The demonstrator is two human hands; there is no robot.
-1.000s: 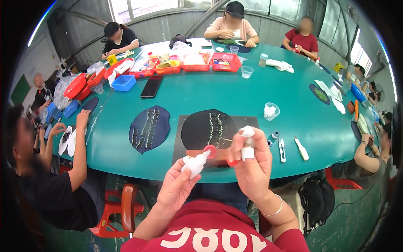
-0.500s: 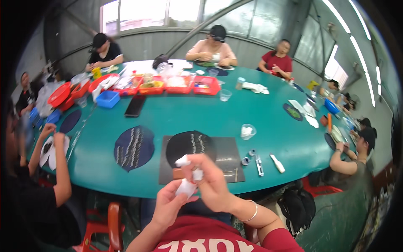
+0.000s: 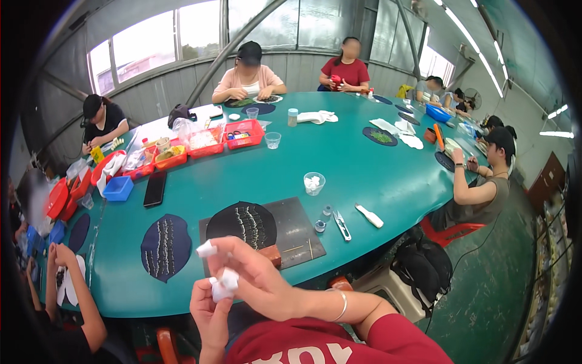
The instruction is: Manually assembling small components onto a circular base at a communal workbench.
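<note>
My left hand pinches a small white finger cot at the tip of my right thumb. My right hand is held just above it, index finger stretched out and apart from the thumb, with a white cover on that fingertip. A bracelet circles my right wrist. Beyond my hands, a black leaf-shaped fabric piece with stitched light rows lies on a dark board. A brown block and thin needle-like sticks rest on this board.
A navy stitched piece lies to the left. To the right are thread snips, small spools, a white-handled tool and a cup of white bits. Red baskets and a phone lie farther off. Co-workers sit around.
The view has swung to the right, so the table things sit farther left. My hands stay together; my right index finger has straightened away from the thumb.
</note>
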